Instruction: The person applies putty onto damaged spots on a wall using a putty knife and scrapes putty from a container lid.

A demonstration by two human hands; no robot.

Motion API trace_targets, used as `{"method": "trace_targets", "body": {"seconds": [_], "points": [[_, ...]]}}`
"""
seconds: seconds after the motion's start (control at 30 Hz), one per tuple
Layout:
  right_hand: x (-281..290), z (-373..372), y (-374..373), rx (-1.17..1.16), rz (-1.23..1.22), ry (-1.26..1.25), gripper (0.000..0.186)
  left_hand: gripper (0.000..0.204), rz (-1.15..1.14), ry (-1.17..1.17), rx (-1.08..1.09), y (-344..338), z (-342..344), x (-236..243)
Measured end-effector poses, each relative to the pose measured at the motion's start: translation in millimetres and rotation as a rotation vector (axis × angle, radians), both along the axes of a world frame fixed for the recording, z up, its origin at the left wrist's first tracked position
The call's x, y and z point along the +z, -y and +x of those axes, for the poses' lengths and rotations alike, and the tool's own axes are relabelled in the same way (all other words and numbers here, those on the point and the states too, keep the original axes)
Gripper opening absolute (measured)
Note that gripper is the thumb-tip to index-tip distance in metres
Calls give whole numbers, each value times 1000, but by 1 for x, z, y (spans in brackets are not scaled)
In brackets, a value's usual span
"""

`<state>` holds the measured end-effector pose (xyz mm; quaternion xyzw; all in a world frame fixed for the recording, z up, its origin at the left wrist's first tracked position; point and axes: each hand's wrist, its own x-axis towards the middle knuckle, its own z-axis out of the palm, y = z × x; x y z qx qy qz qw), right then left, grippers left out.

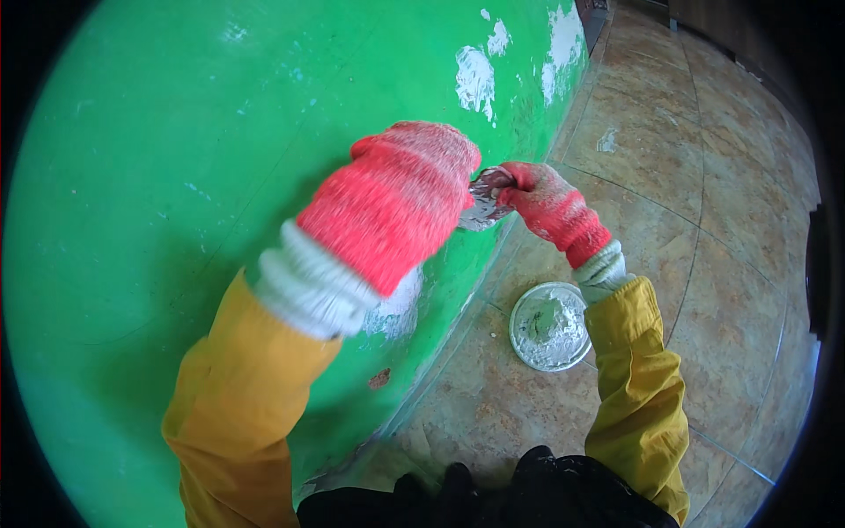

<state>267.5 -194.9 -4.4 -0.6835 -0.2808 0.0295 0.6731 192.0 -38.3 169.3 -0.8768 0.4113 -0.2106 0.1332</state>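
Head view: left hand [396,198] in a red knit glove is clenched beside the right hand [550,207], whose fingers pinch a putty-smeared metal scraper blade [482,204] at the green painted wall [176,176]. Blade looks stiff, light and slippery; best gripped by its handle.

Putty tool [482,201]: mostly hidden between left hand [396,198] and right hand [550,207]; blade shape unclear. Fingers of left hand: concealed behind its glove back. Bucket [547,327]: right rim covered by yellow sleeve [638,370].
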Motion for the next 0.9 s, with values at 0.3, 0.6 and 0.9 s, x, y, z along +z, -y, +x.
{"method": "trace_targets", "body": {"seconds": [0.3, 0.6, 0.9], "points": [[-14, 19, -4, 15, 44, 48, 24, 28, 500, -364, 633, 30, 53, -24], [-30, 44, -18, 89, 38, -35, 24, 28, 504, -313, 660, 33, 56, -23], [-25, 51, -28, 105, -26, -25, 24, 22, 433, -301, 579, 11, 59, -32]]}}
